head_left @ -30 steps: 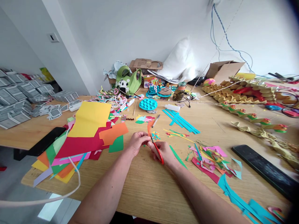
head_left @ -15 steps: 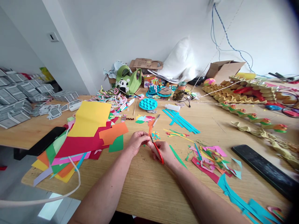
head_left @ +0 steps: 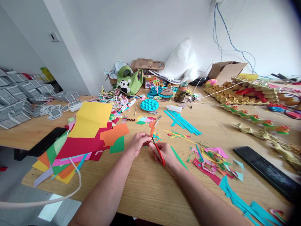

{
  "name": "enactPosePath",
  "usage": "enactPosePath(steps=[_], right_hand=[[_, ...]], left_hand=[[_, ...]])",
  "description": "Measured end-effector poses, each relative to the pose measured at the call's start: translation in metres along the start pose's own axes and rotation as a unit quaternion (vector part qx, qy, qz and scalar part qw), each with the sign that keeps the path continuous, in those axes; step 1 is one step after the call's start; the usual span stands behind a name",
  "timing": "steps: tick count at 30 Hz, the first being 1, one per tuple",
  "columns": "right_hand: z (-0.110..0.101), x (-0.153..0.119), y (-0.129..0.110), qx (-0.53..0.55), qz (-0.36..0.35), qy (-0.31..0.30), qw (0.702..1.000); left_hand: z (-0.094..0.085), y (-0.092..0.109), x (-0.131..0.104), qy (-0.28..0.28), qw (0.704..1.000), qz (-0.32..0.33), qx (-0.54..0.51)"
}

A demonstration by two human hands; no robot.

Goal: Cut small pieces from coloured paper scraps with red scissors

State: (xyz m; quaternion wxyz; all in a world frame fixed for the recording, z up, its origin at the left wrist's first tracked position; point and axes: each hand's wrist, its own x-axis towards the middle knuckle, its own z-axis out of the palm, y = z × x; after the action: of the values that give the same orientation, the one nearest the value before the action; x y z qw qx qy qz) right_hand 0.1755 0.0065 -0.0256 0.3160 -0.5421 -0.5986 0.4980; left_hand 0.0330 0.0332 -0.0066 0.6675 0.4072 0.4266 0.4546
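In the head view my right hand (head_left: 166, 152) grips a pair of scissors (head_left: 160, 153) by the red handles. Its blades point away from me over the table. My left hand (head_left: 139, 142) is closed in a pinch at the lower end of an orange paper strip (head_left: 152, 129), which stands up beside the blades. The fingertips of both hands nearly meet. Just beyond them lies a small heap of blue, yellow and orange paper bits (head_left: 157, 137). Farther back are cut paper shapes (head_left: 144, 120) in several colours.
Coloured paper sheets (head_left: 91, 121) are stacked at left, with a white cable (head_left: 78, 182) across them. To the right lie blue strips (head_left: 182, 121), paper scraps (head_left: 213, 160) and a black phone (head_left: 263, 169). A blue round tray (head_left: 149, 105) and a jar (head_left: 181, 92) stand behind.
The orange paper strip has shifted slightly beside the blades. Both hands and the scissors stay almost exactly where they were.
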Motion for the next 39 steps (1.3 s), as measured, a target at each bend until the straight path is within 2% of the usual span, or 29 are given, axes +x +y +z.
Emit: enactPosePath(steps=[23, 39], right_hand=[[-0.0011, -0.0002, 0.0005, -0.025, -0.009, -0.009, 1.000], [-0.0012, 0.0006, 0.0021, 0.000, -0.008, -0.018, 1.000]], left_hand=[[-0.0052, -0.0027, 0.0036, 0.024, 1.000, 0.016, 0.008], [-0.0053, -0.0016, 0.0025, 0.004, 1.000, 0.029, 0.011]])
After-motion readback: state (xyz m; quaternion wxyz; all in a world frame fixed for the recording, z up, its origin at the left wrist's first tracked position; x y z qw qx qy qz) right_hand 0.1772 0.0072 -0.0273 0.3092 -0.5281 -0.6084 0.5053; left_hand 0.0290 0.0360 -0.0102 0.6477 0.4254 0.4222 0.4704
